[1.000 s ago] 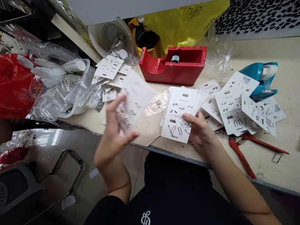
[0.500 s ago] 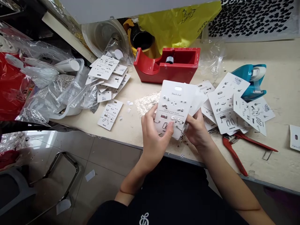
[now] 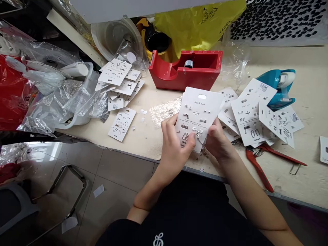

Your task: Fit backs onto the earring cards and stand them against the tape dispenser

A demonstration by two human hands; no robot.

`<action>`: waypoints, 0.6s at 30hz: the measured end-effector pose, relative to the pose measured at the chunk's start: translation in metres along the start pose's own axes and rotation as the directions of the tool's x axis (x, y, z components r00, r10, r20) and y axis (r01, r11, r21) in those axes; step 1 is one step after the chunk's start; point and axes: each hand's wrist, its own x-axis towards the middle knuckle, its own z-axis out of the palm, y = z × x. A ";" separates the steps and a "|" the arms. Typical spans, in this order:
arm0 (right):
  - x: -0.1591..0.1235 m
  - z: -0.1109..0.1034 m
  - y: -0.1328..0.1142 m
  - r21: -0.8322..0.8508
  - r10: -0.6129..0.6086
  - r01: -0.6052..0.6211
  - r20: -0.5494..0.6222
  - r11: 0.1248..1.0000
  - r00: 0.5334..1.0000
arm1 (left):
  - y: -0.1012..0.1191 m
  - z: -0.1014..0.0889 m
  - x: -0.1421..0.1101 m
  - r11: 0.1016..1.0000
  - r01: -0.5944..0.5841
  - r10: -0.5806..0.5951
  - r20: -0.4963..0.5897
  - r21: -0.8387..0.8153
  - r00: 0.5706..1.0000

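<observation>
White earring cards (image 3: 196,112), overlapping in a small stack, are held up over the table's front edge. The front card carries small studs, hoops and chain pieces. My left hand (image 3: 172,147) grips the left side, thumb across the lower front and fingers behind. At the right edge, my right hand (image 3: 219,140) is closed on the stack with its thumb up; its other fingers are partly hidden. Loose earring cards (image 3: 247,118) lie in a spread pile to the right. Another card pile (image 3: 115,73) and a single card (image 3: 122,124) lie to the left.
A red tape dispenser (image 3: 186,73) stands behind the hands, a teal tape dispenser (image 3: 278,89) at the right. Red-handled pliers (image 3: 258,171) rest near the front edge. A plastic bin (image 3: 88,99) with clear bags is at the left. Crinkled clear plastic (image 3: 164,111) lies nearby.
The rear cards, fanned out to the right before, now sit more squarely behind the front card. My right hand has shifted along their right edge. The whole view has moved slightly.
</observation>
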 end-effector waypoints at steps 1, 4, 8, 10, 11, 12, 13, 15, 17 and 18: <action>0.000 0.000 0.000 -0.008 0.028 -0.028 -0.024 1.000 0.999 | 0.000 0.000 0.000 0.999 -0.025 0.025 0.000 0.026 1.000; -0.001 -0.001 -0.002 0.000 0.073 -0.073 -0.063 0.997 0.995 | 0.000 -0.002 -0.002 0.985 -0.129 0.130 0.000 0.112 0.992; -0.001 -0.001 -0.002 0.069 0.083 -0.081 -0.028 0.994 0.996 | 0.005 -0.011 -0.005 0.978 -0.177 0.165 0.112 0.110 0.980; -0.001 -0.002 -0.002 0.096 0.105 -0.102 -0.020 0.990 0.994 | 0.005 -0.021 -0.003 0.978 -0.207 0.201 0.164 0.022 0.966; 0.000 -0.002 -0.002 0.101 0.121 -0.118 -0.022 0.988 0.992 | 0.002 -0.028 -0.001 0.972 -0.233 0.232 0.150 -0.015 0.961; 0.000 -0.002 -0.002 0.101 0.139 -0.135 -0.027 0.986 0.990 | -0.002 -0.038 0.002 0.965 -0.259 0.261 0.103 -0.031 0.960; 0.000 -0.003 -0.002 0.095 0.157 -0.154 -0.031 0.983 0.987 | -0.009 -0.050 0.005 0.964 -0.266 0.266 0.020 0.002 0.964; 0.000 -0.003 -0.003 0.076 0.181 -0.178 -0.043 0.981 0.983 | -0.028 -0.079 0.014 0.961 -0.138 0.182 -0.171 0.241 0.968; 0.000 -0.002 -0.004 0.062 0.178 -0.175 -0.053 0.983 0.983 | -0.052 -0.113 0.022 0.814 0.223 -0.035 -0.337 0.537 0.941; -0.001 -0.002 -0.004 0.061 0.174 -0.171 -0.054 0.983 0.983 | -0.065 -0.129 0.025 0.757 0.317 -0.099 -0.380 0.571 0.920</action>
